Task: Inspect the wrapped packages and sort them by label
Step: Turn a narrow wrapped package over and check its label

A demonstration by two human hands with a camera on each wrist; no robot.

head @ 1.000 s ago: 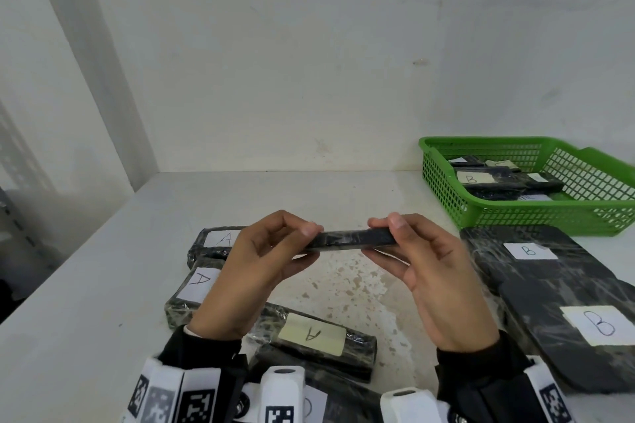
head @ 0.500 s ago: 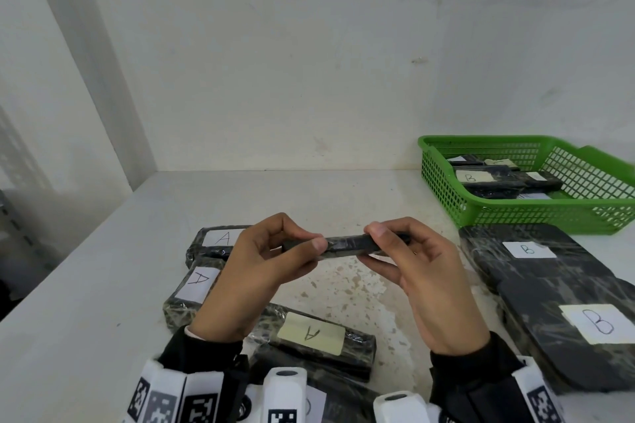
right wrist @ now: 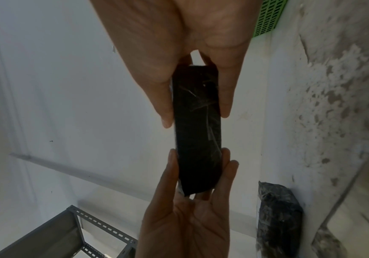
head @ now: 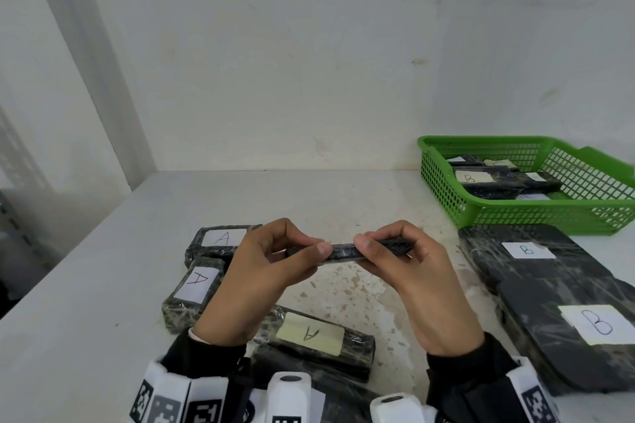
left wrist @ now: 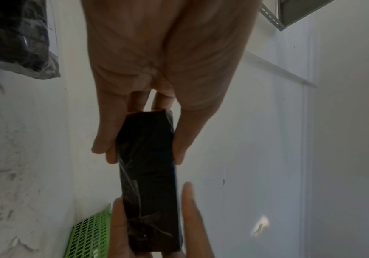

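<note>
Both hands hold one slim black wrapped package (head: 343, 251) edge-on above the table, no label showing on it. My left hand (head: 264, 271) pinches its left end between thumb and fingers; my right hand (head: 409, 268) pinches its right end. The left wrist view shows the package (left wrist: 148, 174) running away from my left hand (left wrist: 143, 146), and the right wrist view shows the package (right wrist: 196, 131) between my right hand's (right wrist: 196, 111) fingers. Several packages labelled A (head: 309, 336) lie at the near left. Two large packages labelled B (head: 525, 261) lie at the right.
A green basket (head: 536, 213) at the back right holds several smaller black packages, one marked B. White walls close off the back and the left of the table (head: 86, 336). A grey metal shelf frame (right wrist: 86, 227) shows in the right wrist view.
The package has been turned between both hands and my right hand has slid inward along it, its thumb now closer to my left thumb.
</note>
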